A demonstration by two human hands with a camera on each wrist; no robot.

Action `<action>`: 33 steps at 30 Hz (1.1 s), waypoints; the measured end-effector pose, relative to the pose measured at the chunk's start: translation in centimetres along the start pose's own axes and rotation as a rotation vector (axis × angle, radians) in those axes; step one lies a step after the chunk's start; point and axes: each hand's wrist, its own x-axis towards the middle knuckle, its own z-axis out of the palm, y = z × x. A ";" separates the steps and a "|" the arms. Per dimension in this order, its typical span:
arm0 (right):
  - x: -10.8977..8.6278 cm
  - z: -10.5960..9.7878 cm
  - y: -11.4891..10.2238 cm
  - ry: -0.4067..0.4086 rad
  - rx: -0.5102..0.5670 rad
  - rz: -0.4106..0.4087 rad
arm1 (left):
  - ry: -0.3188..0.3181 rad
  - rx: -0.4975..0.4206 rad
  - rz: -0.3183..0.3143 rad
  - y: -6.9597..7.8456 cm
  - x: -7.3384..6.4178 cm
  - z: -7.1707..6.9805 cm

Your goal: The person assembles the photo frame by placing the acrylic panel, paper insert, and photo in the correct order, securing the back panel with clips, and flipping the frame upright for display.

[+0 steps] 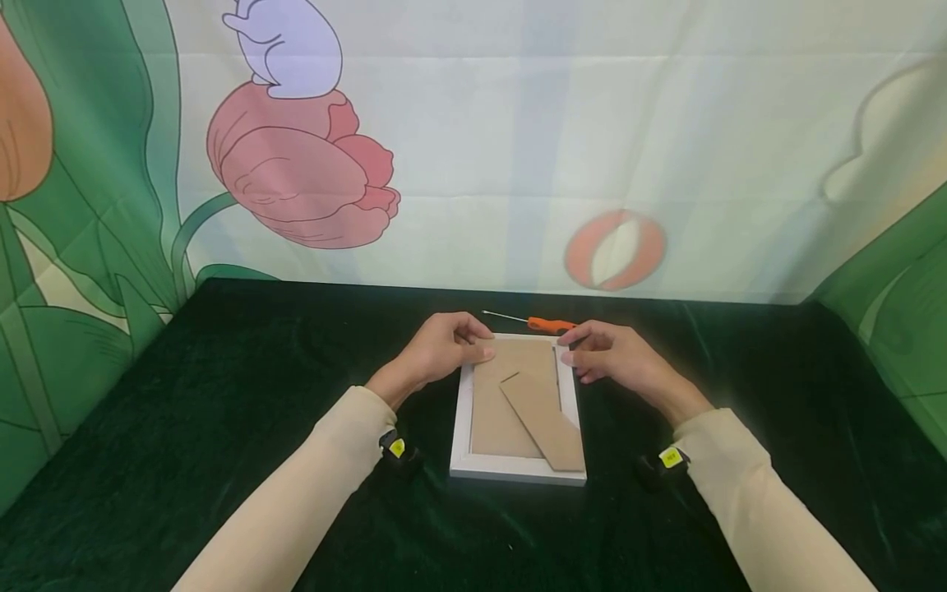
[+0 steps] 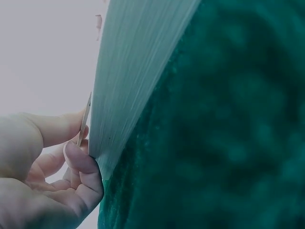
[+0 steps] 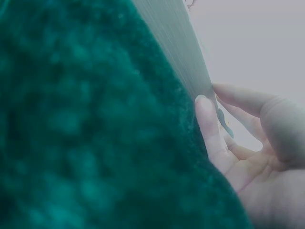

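Observation:
A white picture frame point(image 1: 462, 419) lies face down on dark green cloth, its brown backing board point(image 1: 491, 415) facing up. Across the board slants a brown easel leg point(image 1: 546, 423), its lower end over the frame's bottom right corner. My left hand point(image 1: 444, 349) pinches the board's upper left corner between thumb and fingers. In the left wrist view the board's thin edge point(image 2: 85, 119) stands tilted up beside the frame's side. My right hand point(image 1: 617, 358) holds the frame's upper right corner, with thumb and fingertips at its edge. A narrow dark gap shows along the board's right side.
Just beyond the frame's top edge lies a screwdriver point(image 1: 547, 325) with an orange handle, its shaft pointing left. Dark green cloth point(image 1: 296, 493) covers the table. A printed curtain point(image 1: 459, 164) hangs along the table's back edge.

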 end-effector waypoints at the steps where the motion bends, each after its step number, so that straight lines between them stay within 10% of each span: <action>1: 0.0 0.0 0.0 -0.001 0.003 -0.001 | 0.000 -0.001 -0.002 0.0 0.0 0.0; 33: 0.0 0.0 -0.1 0.002 -0.019 0.012 | -0.007 0.051 -0.033 0.6 0.0 0.0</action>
